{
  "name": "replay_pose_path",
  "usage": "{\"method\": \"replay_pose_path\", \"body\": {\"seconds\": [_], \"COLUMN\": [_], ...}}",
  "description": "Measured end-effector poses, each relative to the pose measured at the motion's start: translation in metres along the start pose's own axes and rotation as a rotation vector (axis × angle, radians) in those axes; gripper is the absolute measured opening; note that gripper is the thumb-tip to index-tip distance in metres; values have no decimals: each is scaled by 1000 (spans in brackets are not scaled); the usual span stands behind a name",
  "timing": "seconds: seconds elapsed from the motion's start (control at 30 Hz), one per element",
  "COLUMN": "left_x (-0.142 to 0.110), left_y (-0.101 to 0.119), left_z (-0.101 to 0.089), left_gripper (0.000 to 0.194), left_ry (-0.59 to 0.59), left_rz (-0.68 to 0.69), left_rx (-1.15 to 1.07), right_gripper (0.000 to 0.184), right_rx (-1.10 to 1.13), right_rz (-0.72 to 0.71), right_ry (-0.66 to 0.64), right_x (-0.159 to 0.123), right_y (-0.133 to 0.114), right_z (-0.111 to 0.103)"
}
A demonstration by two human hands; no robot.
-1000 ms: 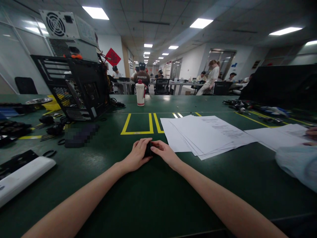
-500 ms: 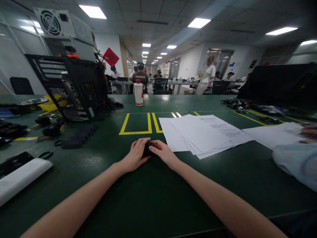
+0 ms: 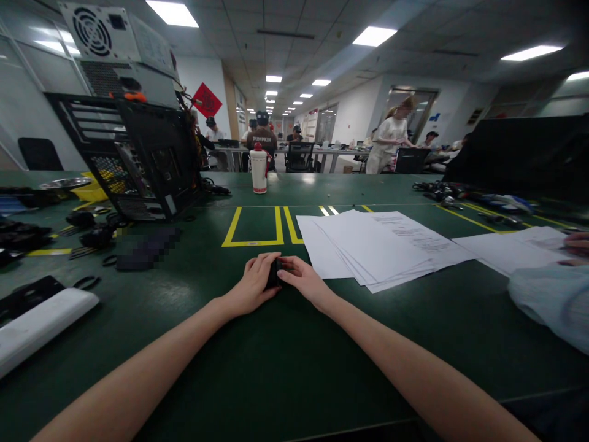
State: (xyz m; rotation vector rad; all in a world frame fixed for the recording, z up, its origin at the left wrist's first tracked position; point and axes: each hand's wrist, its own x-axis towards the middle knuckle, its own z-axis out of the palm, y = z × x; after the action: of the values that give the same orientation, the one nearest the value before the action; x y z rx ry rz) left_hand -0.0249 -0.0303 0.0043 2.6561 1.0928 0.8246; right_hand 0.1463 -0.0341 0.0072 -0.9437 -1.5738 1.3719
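A small black object [image 3: 273,275] sits low over the green table [image 3: 276,368], mostly covered by fingers, so its kind does not show. My left hand [image 3: 254,282] is wrapped round its left side, thumb below and fingers over the top. From the right, my right hand [image 3: 304,281] closes on it with thumb and fingertips. Just beyond the hands, yellow tape [image 3: 253,244] marks out a rectangle. A stack of printed paper sheets [image 3: 377,248] lies right of my right hand.
An open black computer case [image 3: 151,159] with a power supply [image 3: 110,37] on top stands at left. Nearer are a blurred dark item [image 3: 145,248] and a white bar-shaped object [image 3: 46,328]. A white bottle [image 3: 259,172] stands ahead. Another person's sleeve [image 3: 552,301] rests at right.
Both hands keep their hold on the black object with hardly any movement. The view shifts slightly. In the background, a standing person in white changes posture near a chair.
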Motion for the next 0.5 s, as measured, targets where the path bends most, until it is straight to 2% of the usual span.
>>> {"method": "replay_pose_path", "body": {"seconds": [0.2,0.5], "left_x": [1,4], "left_y": [3,3], "left_z": [1,4], "left_gripper": [62,68], "left_ry": [36,34], "left_rz": [-11,-56], "left_rx": [-15,-66], "right_gripper": [29,32], "right_rx": [112,104], "right_rz": [-70,-65], "right_ry": [-51,-46], "right_x": [2,-1], "right_y": [3,-2], "right_z": [0,1]}}
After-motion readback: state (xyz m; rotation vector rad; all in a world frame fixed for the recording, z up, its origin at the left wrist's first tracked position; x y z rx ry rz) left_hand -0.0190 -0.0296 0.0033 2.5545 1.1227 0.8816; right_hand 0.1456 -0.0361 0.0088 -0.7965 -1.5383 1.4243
